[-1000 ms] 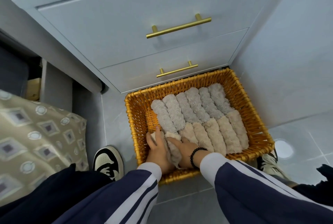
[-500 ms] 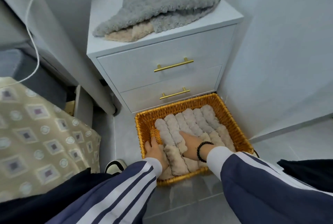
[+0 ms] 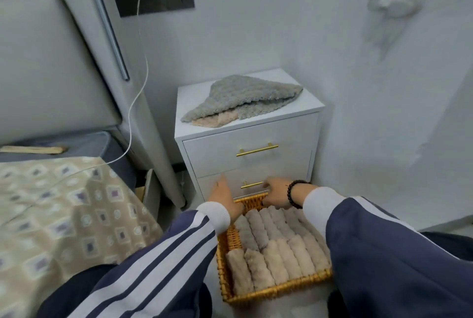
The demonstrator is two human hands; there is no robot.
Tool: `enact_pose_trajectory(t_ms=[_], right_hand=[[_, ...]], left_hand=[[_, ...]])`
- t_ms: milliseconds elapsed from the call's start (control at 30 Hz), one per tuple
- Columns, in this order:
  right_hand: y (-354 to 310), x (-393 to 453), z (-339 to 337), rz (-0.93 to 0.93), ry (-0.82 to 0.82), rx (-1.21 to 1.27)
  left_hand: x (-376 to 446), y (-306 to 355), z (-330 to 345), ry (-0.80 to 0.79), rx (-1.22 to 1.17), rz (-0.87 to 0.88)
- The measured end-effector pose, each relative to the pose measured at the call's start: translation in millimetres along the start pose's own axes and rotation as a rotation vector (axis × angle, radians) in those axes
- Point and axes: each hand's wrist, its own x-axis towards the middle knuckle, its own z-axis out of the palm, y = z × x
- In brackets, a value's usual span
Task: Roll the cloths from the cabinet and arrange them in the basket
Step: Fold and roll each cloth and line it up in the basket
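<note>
Sleeves (image 3: 384, 253) hide part of basket (image 3: 268, 292); hands (image 3: 277, 193) blurred.

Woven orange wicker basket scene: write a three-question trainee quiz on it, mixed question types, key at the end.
1. True or false: the woven orange wicker basket stands on the floor in front of the white two-drawer cabinet.
2. Multiple choice: what lies on top of the cabinet? A) a folded newspaper B) unrolled fluffy grey cloths over a beige one C) a lamp
3. Fill in: the rolled cloths in the basket lie in ___ rows, grey behind and beige in front.

Key: 1 true; 2 B; 3 two.

Note: the left hand and right hand are raised above the basket's far rim, both empty.
</note>
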Motion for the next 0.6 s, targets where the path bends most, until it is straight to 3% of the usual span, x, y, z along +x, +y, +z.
enact_pose_trajectory(t_ms=[233, 400, 600], right_hand=[[-29.9, 3.2, -48.0, -0.129, 0.194, 0.119], [-26.9, 22.3, -58.0, -0.116, 0.369, 0.398], [-35.6, 58.0, -65.6, -0.129, 0.625, 0.450]], left_hand=[[12.1, 20.7, -53.0, 0.143, -0.138, 0.079], [42.5, 20.8, -63.7, 0.269, -0.241, 0.113], [98.1, 34.2, -79.8, 0.500, -0.101, 0.233]])
